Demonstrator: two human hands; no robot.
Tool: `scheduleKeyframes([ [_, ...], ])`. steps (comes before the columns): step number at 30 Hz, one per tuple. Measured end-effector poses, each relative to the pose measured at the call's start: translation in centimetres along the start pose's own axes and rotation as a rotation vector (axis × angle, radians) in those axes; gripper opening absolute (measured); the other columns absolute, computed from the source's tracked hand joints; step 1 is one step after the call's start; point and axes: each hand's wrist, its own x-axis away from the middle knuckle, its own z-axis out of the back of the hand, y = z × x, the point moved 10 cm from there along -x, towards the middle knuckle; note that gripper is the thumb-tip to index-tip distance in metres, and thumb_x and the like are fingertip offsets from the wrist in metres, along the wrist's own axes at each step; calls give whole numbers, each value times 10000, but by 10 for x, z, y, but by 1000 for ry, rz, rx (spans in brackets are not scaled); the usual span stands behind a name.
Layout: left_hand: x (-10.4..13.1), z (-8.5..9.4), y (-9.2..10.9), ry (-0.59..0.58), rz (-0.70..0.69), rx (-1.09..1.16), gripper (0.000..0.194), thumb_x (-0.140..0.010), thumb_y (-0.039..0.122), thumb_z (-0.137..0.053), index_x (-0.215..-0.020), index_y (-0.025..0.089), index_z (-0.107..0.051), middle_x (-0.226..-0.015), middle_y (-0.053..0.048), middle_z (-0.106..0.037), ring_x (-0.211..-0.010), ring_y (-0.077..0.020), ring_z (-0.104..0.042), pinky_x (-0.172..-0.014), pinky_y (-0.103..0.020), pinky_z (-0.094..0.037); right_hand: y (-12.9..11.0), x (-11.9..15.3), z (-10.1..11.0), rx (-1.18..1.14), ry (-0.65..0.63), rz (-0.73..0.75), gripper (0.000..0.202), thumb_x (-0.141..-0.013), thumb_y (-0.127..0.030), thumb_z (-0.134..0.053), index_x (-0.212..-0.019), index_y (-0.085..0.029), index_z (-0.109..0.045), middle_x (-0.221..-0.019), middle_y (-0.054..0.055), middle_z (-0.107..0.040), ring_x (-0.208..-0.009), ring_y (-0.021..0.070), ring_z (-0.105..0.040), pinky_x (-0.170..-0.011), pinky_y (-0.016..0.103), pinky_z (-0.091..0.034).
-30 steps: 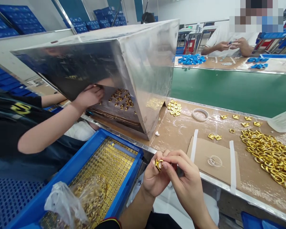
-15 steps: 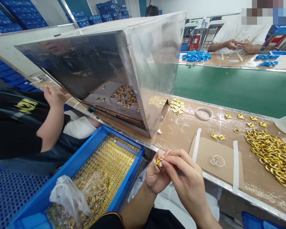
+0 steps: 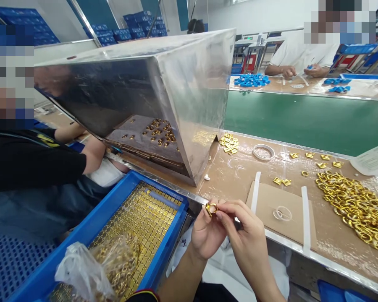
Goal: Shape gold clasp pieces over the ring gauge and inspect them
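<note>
In a fingertip grip, the left hand (image 3: 208, 240) and right hand (image 3: 249, 239) both pinch one gold ring (image 3: 208, 209) by the desk's (image 3: 236, 178) near edge, apparently to steady it, the ring heap (image 3: 355, 205) lying conveniently right.

Bright overall; glare on metal hood (image 3: 197, 88), interior (image 3: 97, 90) dim; edges stretched.

Left hand (image 3: 208, 236) curled beside right hand (image 3: 248, 233)

A shiny metal hood (image 3: 179, 84) stands on the brown-topped bench (image 3: 234, 180); a green belt (image 3: 280, 121) runs alongside; small blue pieces (image 3: 251, 80) lie heaped beyond it; blue crates (image 3: 139, 24) rise stacked behind.
</note>
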Motion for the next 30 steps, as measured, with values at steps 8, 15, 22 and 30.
scheduleKeyframes([
  [8,-1,-5,-3,-13,19,1,403,-633,288,-961,-713,186,-579,-758,43,-491,-737,-108,-549,-823,-265,-499,2,2,1,3,11,-9,109,-954,-195,-650,-903,-235,-737,-859,41,-723,-767,180,-707,-681,267,-588],
  [15,-1,-15,2,-69,-10,-52,440,-657,318,-947,-663,179,-530,-714,43,-384,-700,-110,-486,-756,-236,-491,1,5,2,-10,25,11,148,-939,-126,-642,-902,-243,-725,-859,23,-686,-772,168,-688,-674,251,-569],
  [22,-2,-13,4,-55,-12,-59,453,-658,314,-946,-690,185,-513,-733,41,-356,-706,-109,-457,-730,-201,-474,-1,4,-1,-4,17,51,174,-920,-81,-652,-923,-240,-724,-863,8,-680,-774,143,-681,-695,220,-556],
  [30,-4,-18,2,-91,3,-5,456,-665,281,-942,-664,175,-498,-714,39,-391,-699,-107,-460,-723,-211,-454,1,6,-1,19,34,72,171,-915,-77,-663,-904,-238,-718,-875,3,-672,-767,132,-670,-686,201,-547],
])
